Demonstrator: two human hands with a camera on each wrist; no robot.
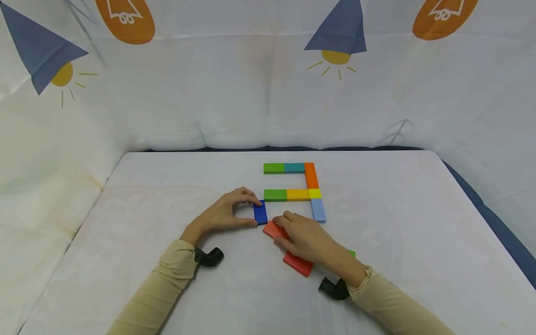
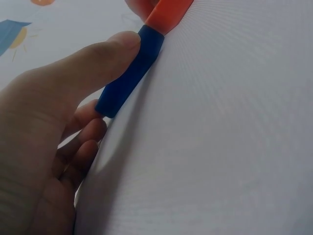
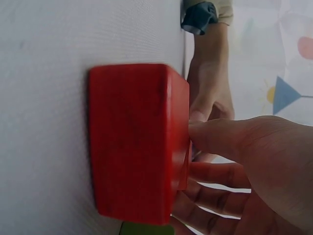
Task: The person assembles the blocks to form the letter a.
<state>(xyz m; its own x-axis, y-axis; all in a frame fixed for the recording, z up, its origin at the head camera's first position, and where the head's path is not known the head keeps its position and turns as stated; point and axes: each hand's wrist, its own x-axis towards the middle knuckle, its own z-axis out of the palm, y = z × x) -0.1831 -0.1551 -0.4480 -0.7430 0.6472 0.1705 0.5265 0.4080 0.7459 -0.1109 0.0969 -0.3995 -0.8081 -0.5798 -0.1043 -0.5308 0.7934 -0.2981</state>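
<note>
My left hand [image 1: 228,210] holds a dark blue block [image 1: 260,215] by its two ends, between thumb and fingers. The block lies on the table below the left end of a row of coloured blocks. With my right hand [image 1: 307,238] I grip a coral-red block [image 1: 273,229], tilted at an angle close to the blue one's lower corner. In the left wrist view the blue block [image 2: 128,78] and the coral-red block [image 2: 170,13] appear to meet. A red block [image 1: 298,264] lies under my right hand and fills much of the right wrist view.
Beyond my hands, joined blocks form two rows, green [image 1: 274,168] with teal [image 1: 294,168] and green [image 1: 275,195] with amber [image 1: 298,195]. Orange [image 1: 311,175], yellow [image 1: 315,193] and light blue [image 1: 318,210] run down their right side. A green block [image 1: 352,254] shows partly behind my right wrist.
</note>
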